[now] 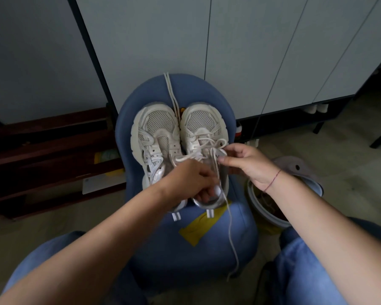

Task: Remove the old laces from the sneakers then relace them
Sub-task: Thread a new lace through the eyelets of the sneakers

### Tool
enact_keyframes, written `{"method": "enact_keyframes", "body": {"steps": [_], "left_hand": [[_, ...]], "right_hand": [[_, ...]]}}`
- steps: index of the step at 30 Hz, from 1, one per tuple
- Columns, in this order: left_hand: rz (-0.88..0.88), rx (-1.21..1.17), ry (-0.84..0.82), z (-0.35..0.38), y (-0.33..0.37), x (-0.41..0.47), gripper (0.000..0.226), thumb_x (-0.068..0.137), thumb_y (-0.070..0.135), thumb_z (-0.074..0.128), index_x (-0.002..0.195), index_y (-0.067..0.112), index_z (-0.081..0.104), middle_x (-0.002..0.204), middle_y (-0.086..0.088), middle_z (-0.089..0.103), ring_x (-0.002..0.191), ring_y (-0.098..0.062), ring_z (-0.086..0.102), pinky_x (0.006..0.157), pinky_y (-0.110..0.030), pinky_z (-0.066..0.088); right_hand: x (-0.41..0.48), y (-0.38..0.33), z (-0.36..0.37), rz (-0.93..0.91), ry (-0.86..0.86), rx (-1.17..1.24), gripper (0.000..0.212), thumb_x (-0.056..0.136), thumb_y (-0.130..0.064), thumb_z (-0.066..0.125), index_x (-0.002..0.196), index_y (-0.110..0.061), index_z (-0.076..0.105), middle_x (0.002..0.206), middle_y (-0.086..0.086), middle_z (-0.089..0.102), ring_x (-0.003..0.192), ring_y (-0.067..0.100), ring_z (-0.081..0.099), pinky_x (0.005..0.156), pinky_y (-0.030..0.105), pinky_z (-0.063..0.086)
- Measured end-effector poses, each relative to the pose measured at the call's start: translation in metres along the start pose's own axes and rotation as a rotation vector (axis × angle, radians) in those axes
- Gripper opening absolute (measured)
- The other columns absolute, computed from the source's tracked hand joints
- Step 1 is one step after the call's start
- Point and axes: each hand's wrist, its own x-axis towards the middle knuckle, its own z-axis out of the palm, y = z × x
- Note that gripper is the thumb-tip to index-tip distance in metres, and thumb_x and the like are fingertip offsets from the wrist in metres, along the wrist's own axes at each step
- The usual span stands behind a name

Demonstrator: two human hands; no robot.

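Two cream mesh sneakers stand side by side, toes away from me, on a blue padded seat (240,234). The left sneaker (154,133) has bare eyelets. The right sneaker (204,126) carries a cream lace (207,137) through its front eyelets. My left hand (191,179) grips the heel end of the right sneaker with curled fingers. My right hand (249,164) pinches the lace beside the upper eyelets. A long lace tail (231,234) hangs down over the seat front. A loose lace (172,93) lies between the toes, reaching the seat back.
A yellow patch (198,230) is on the seat in front of the shoes. A round bin with a grey lid (299,172) stands at the right. Dark wooden shelving (44,155) is at the left. Grey cabinet doors (229,51) rise behind. My jeans-clad knees flank the seat.
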Motion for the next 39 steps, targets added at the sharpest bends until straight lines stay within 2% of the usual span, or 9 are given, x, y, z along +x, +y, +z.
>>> {"method": "enact_keyframes", "body": {"steps": [3, 5, 8, 14, 18, 24, 29, 33, 39], "left_hand": [[-0.066, 0.112, -0.236, 0.007, -0.008, -0.017, 0.015, 0.097, 0.009, 0.057, 0.093, 0.0, 0.068, 0.067, -0.001, 0.064, 0.048, -0.004, 0.058, 0.049, -0.014, 0.046], [-0.104, 0.134, -0.225, 0.008, -0.02, -0.018, 0.019, 0.096, 0.012, 0.06, 0.102, -0.003, 0.069, 0.069, 0.0, 0.063, 0.054, -0.004, 0.057, 0.054, -0.015, 0.047], [-0.155, 0.142, -0.217, 0.005, -0.032, -0.019, 0.015, 0.093, 0.016, 0.066, 0.099, 0.004, 0.073, 0.074, -0.002, 0.065, 0.064, -0.008, 0.057, 0.065, -0.016, 0.048], [-0.217, 0.171, -0.471, 0.028, -0.04, -0.028, 0.021, 0.093, 0.013, 0.066, 0.107, -0.003, 0.07, 0.076, 0.0, 0.065, 0.063, -0.005, 0.062, 0.062, -0.015, 0.05], [-0.136, 0.19, -0.279, 0.025, -0.046, -0.025, 0.012, 0.092, 0.015, 0.067, 0.081, 0.013, 0.071, 0.065, 0.003, 0.065, 0.051, -0.004, 0.059, 0.053, -0.015, 0.048], [-0.079, -0.152, 0.268, 0.015, -0.034, -0.017, 0.013, 0.096, 0.014, 0.061, 0.093, 0.006, 0.071, 0.053, -0.002, 0.062, 0.036, -0.009, 0.05, 0.041, -0.017, 0.04], [-0.093, -0.359, 0.252, 0.037, -0.023, -0.01, 0.03, 0.101, 0.017, 0.055, 0.073, 0.007, 0.06, 0.051, -0.002, 0.064, 0.035, -0.01, 0.05, 0.04, -0.019, 0.042], [-0.115, -0.506, 0.289, 0.047, -0.018, -0.002, 0.023, 0.097, 0.013, 0.06, 0.076, 0.005, 0.062, 0.05, -0.001, 0.062, 0.036, -0.008, 0.052, 0.04, -0.018, 0.045], [-0.113, -0.096, -0.212, 0.038, -0.026, -0.009, 0.013, 0.095, 0.015, 0.063, 0.092, 0.005, 0.072, 0.053, 0.005, 0.063, 0.041, -0.003, 0.046, 0.046, -0.015, 0.037]], "right_hand": [[-0.002, 0.0, 0.003, 0.019, 0.007, 0.093, 0.024, 0.081, 0.005, 0.065, 0.097, -0.013, 0.065, 0.079, -0.001, 0.069, 0.069, 0.006, 0.065, 0.058, 0.017, 0.052], [-0.004, -0.002, 0.004, 0.027, -0.007, 0.114, 0.025, 0.082, 0.006, 0.063, 0.098, -0.012, 0.063, 0.082, 0.001, 0.068, 0.069, 0.005, 0.066, 0.061, 0.017, 0.054], [-0.007, -0.006, 0.005, 0.026, -0.02, 0.096, 0.024, 0.083, 0.006, 0.063, 0.096, -0.014, 0.063, 0.087, 0.004, 0.066, 0.069, 0.005, 0.066, 0.063, 0.017, 0.055], [-0.009, -0.007, 0.005, 0.021, -0.016, 0.073, 0.027, 0.086, 0.008, 0.058, 0.096, -0.016, 0.062, 0.084, 0.003, 0.064, 0.068, 0.005, 0.065, 0.059, 0.017, 0.053], [-0.009, -0.007, 0.005, 0.017, -0.016, 0.068, 0.028, 0.087, 0.009, 0.056, 0.095, -0.018, 0.061, 0.084, 0.002, 0.062, 0.064, 0.0, 0.065, 0.058, 0.016, 0.052], [-0.006, -0.005, 0.005, 0.016, -0.024, 0.059, 0.026, 0.087, 0.008, 0.058, 0.095, -0.017, 0.061, 0.084, 0.002, 0.062, 0.065, 0.002, 0.064, 0.059, 0.016, 0.052], [-0.006, -0.004, 0.005, 0.017, -0.024, 0.059, 0.026, 0.086, 0.007, 0.058, 0.095, -0.017, 0.06, 0.083, 0.003, 0.063, 0.065, 0.002, 0.065, 0.059, 0.016, 0.052], [-0.006, -0.004, 0.005, 0.013, -0.026, 0.05, 0.026, 0.086, 0.007, 0.058, 0.096, -0.017, 0.06, 0.084, 0.003, 0.062, 0.066, 0.004, 0.064, 0.061, 0.017, 0.054], [-0.005, -0.001, 0.002, 0.017, -0.027, 0.073, 0.025, 0.082, 0.003, 0.066, 0.1, -0.015, 0.062, 0.089, 0.003, 0.064, 0.077, 0.008, 0.065, 0.064, 0.018, 0.053]]}}
